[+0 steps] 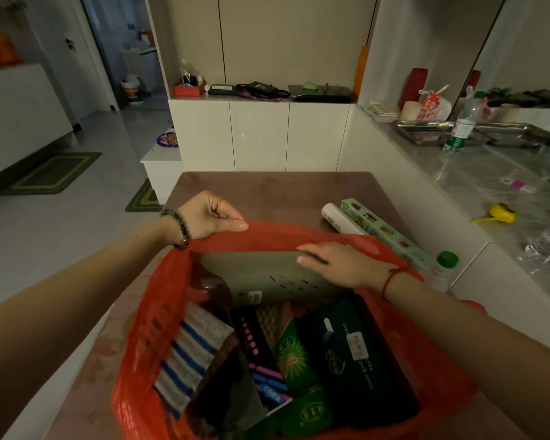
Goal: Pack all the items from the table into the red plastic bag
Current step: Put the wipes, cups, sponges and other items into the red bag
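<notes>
Nearest the camera, the red plastic bag (146,338) is sitting open on the surface (267,192), already crowded with boxes and a blue-striped pack (188,357). The left hand (208,217) is pinching the far rim closed-fisted, holding the mouth up. The right hand (340,265) is lying flat and open on a grey perforated panel (267,274), apparently pressing it down inside. Packing looks to be well along but unfinished: beyond the right hand, a white roll (337,217), a long green box (385,231) and a green-capped bottle (443,269) are waiting outside. Next, the right hand probably needs to reach for these.
</notes>
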A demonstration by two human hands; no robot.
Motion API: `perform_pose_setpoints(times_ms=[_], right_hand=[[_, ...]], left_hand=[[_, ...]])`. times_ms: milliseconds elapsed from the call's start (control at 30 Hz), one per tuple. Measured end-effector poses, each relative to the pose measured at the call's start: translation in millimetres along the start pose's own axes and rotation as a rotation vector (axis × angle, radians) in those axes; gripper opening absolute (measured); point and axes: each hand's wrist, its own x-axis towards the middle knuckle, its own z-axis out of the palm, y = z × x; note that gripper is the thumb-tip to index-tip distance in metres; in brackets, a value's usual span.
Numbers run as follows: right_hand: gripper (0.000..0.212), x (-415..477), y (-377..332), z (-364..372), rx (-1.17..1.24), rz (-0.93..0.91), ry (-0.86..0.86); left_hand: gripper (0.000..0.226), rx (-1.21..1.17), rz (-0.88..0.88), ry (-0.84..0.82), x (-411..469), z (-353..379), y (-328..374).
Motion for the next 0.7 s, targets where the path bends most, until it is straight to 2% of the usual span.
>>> perform_pose_setpoints(times_ms=[33,67,133,200,233,300,367,433,467,533,600,633,700], right_hand=[[0.046,-1,5,0,0.081,0.035,0.105],[0.039,-2,13,0,0.147,0.064,0.253],[0.026,-5,29,-3,0.109,0.094,0.542],[0.046,-7,39,-5,-0.019,0.157,0.623],[0.05,-8,43,-6,-0.106,0.199,0.58],[0.035,-11,48,-9,-0.255,0.275,0.495],[0.026,-16,54,-17,-0.295,0.3,0.503],[0.02,-25,61,-27,-0.298,0.249,0.577],[0.017,-31,65,-31,-0.273,0.189,0.551],[0.022,-43,69,-36,-0.124,0.092,0.3],[0.028,-52,69,-38,0.045,0.104,0.018],[0.032,-54,72,-40,0.127,0.113,-0.035],[0.036,-52,81,-48,0.304,0.137,0.03]], left_hand=[[0.005,-0.004,0.002,-0.008,-4,0,-3],[0.014,-0.003,0.01,-0.01,-6,0,-6],[0.037,0.0,0.017,-0.012,-10,3,-13],[0.045,-0.006,0.032,-0.027,-11,7,-13],[0.045,-0.011,0.029,-0.054,-12,9,-10],[0.041,-0.014,0.027,-0.102,-14,10,-5],[0.025,0.012,0.024,-0.115,-14,10,-3],[0.008,0.033,0.006,-0.126,-17,8,-2],[0.006,0.042,-0.004,-0.135,-18,7,-3],[0.023,0.091,-0.007,-0.168,-19,5,-8],[0.046,0.13,-0.019,-0.207,-17,0,-11],[0.051,0.137,-0.025,-0.223,-15,-3,-10],[0.053,0.115,-0.028,-0.25,-10,-5,-5]])
